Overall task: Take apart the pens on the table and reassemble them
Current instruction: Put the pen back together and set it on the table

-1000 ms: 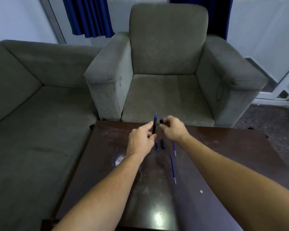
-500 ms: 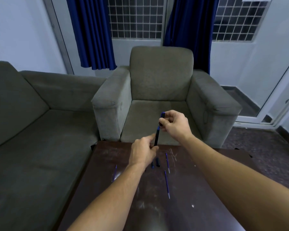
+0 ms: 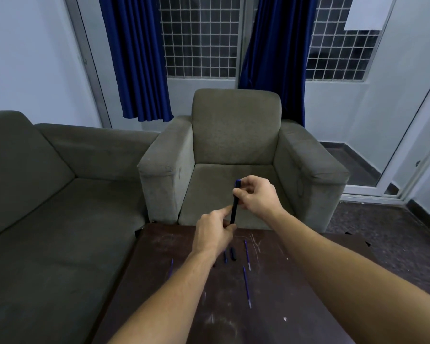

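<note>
The left hand [image 3: 215,234] pinches the bottom end of a dark pen [image 3: 234,207], thumb against curled fingers with the forefinger stretched out along the barrel; the pen's lowest tip is hidden inside that grip. The right hand [image 3: 257,194] closes thumb and fingertips around the pen's upper part, just under its blue top end, and covers a stretch of the barrel there. Whether that top is a cap or part of the barrel is too small to tell. The pen stands nearly upright, tilted slightly, held in the air above the far edge of the table [image 3: 308,306] and in front of the armchair [image 3: 236,135].

The barrel looks black or very dark blue, slim and plain.

Below the hands, loose parts lie on the dark, scratched tabletop: a short dark piece [image 3: 232,253], a smaller blue piece [image 3: 225,257] partly behind the left wrist, two thin blue refills [image 3: 247,254] [image 3: 246,286] to the right of them, and a third refill [image 3: 171,267] well apart on the left. Their finer details are blurred. Both forearms run out of the bottom of the view.
</note>
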